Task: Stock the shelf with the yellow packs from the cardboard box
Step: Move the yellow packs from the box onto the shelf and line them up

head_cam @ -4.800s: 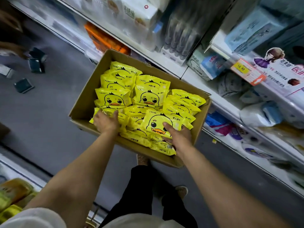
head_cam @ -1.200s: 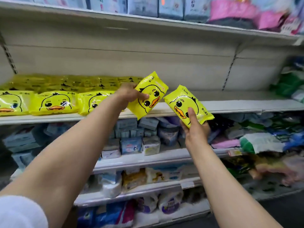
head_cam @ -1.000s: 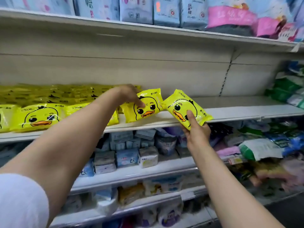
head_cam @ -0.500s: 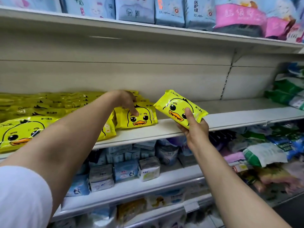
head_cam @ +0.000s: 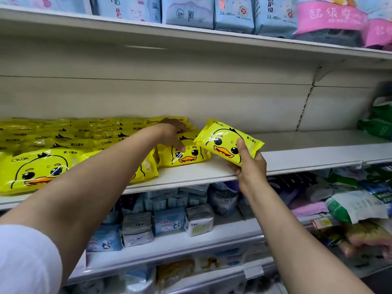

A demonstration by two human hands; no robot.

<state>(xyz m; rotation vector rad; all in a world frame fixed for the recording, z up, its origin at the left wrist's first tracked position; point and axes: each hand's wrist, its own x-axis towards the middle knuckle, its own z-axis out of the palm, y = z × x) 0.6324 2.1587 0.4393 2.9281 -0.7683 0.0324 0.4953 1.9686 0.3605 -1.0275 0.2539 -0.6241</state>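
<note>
Rows of yellow duck packs [head_cam: 63, 141] lie flat on the left part of the white middle shelf [head_cam: 297, 158]. At the right end of those rows a yellow pack [head_cam: 191, 155] lies on the shelf. My left hand [head_cam: 171, 134] holds it, thumb on its face and fingers over its top edge. My right hand [head_cam: 248, 166] grips a second yellow pack [head_cam: 224, 141] from below, tilted, just above the shelf's front edge and right of the first pack. The cardboard box is out of view.
The middle shelf is bare to the right of the packs, up to green bags [head_cam: 379, 122] at the far right. Blue and pink packs [head_cam: 233, 15] line the shelf above. Small blue and white packs [head_cam: 169, 219] fill the shelves below.
My left hand has lowered its pack from the air onto the shelf beside the yellow rows. My right hand has kept its pack and brought it closer to the shelf edge.
</note>
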